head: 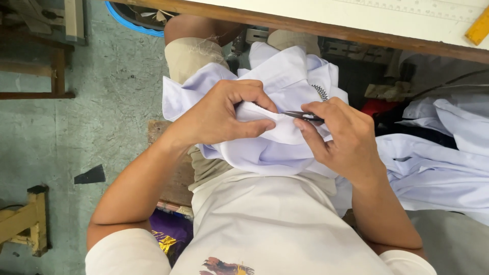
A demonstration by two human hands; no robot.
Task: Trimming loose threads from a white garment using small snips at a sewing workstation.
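Nearest the camera, the person sat in a white T-shirt with a printed design low on the chest, a purple cloth with gold trim lying beside the seat. Just beyond, on the lap, lay a bundled pale lavender shirt. The left hand was clenched on a fold of that shirt, thumb pressed along the edge and fingers curled over the top. The right hand gripped small dark thread snips, their tips meeting the fabric just beside the left thumb. To the right, a heap of more pale garments rested near the right forearm. Past the hands, the knees in beige shorts showed above the concrete floor. Farthest off ran the wooden-edged tabletop, with a yellow ruler at its corner.
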